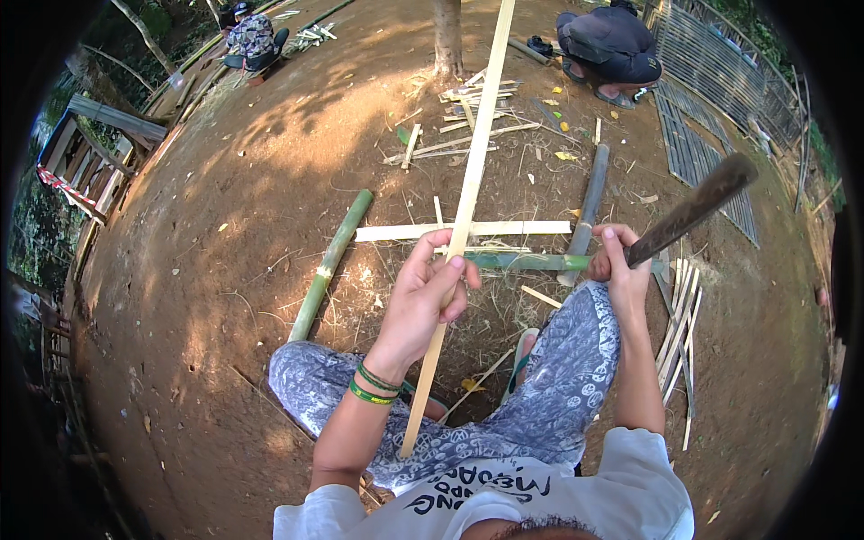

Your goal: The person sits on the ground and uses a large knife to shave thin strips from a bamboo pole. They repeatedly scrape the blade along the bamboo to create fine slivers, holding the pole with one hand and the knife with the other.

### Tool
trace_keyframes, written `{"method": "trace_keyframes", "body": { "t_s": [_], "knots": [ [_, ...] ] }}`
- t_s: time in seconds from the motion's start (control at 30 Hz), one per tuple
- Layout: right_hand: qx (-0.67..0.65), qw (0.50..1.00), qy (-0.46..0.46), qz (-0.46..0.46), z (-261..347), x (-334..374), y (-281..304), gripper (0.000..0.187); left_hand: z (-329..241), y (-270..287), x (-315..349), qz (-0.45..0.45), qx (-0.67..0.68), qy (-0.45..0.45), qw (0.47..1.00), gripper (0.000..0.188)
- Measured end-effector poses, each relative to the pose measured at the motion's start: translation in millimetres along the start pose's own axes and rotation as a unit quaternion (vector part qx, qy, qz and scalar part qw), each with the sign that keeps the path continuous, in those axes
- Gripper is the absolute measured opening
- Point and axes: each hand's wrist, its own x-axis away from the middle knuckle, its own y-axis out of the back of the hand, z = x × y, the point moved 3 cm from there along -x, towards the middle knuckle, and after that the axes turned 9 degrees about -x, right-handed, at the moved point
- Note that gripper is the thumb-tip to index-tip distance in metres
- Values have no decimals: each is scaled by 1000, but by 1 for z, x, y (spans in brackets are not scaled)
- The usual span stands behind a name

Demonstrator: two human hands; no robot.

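My left hand (427,290) pinches a long pale bamboo strip (481,135) between thumb and fingers. The strip runs from my lap up past the top of the view. In my right hand (621,265) is a thick, dark wooden handle (693,211) slanting up to the right; its working end cannot be made out. Beneath the hands, a green bamboo pole (517,261) lies crosswise on the ground in front of my knees. Beyond it rests a flat pale bamboo piece (531,228), partly behind the held strip.
Another green bamboo pole (333,265) lies by my left knee, and a grey bamboo pole (589,193) lies ahead right. Split strips (681,333) lie beside my right arm. A tree trunk (447,40) stands ahead, between two crouching or seated people (612,45). Bamboo slats (702,144) lie far right.
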Motion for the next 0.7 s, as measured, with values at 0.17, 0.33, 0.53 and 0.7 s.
{"method": "trace_keyframes", "body": {
  "t_s": [0.17,0.33,0.53,0.7],
  "knots": [
    [216,961,149,82,29,-14,-31,66,-2,-10,-7,38,102,19,994,47],
    [438,840,260,185,50,0,-73,67,1,-30,-13,90,173,47,980,47],
    [485,785,329,200,60,3,-94,67,-11,-45,12,102,172,46,979,34],
    [480,783,331,217,61,0,-104,69,-10,-38,21,99,130,13,986,28]
  ]
}}
